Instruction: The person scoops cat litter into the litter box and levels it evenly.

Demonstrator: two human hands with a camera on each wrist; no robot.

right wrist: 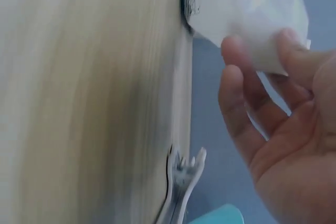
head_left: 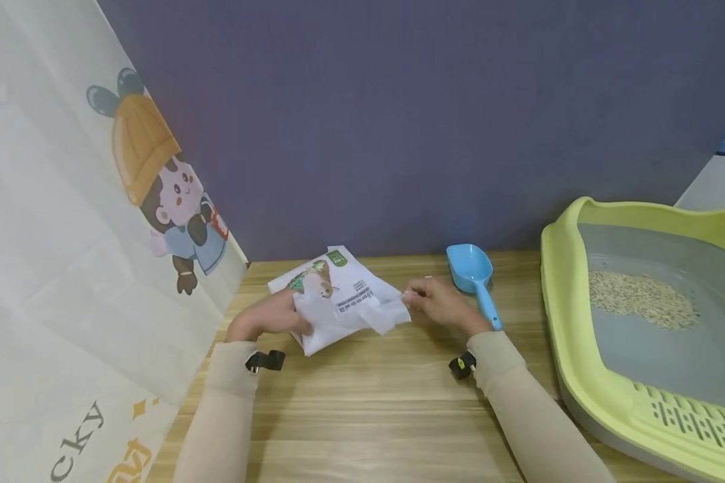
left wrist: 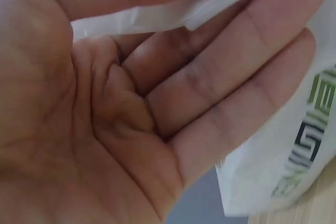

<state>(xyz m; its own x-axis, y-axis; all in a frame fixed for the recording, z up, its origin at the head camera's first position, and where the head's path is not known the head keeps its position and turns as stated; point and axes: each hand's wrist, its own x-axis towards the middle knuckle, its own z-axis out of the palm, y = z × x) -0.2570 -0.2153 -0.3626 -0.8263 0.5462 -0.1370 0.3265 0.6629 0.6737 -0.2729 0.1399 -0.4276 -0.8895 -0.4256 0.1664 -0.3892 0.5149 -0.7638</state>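
Observation:
A white printed plastic bag (head_left: 356,288) lies tilted on the wooden table, with a picture and a green label on its front. My left hand (head_left: 280,314) grips its left side; in the left wrist view a fold of the white bag (left wrist: 134,20) passes between thumb and fingers. At the bag's right end, my right hand (head_left: 438,302) pinches a corner. The right wrist view shows that white corner (right wrist: 257,45) between thumb and fingertips. What the bag holds inside is hidden.
Just beyond my right hand lies a blue scoop (head_left: 470,267), handle toward me. A yellow-green litter box (head_left: 570,362) with a grey base stands at the right, pale pellets (head_left: 640,298) heaped inside. A dark wall (head_left: 399,134) rises behind the table (head_left: 362,416); a printed white curtain (head_left: 66,235) hangs left.

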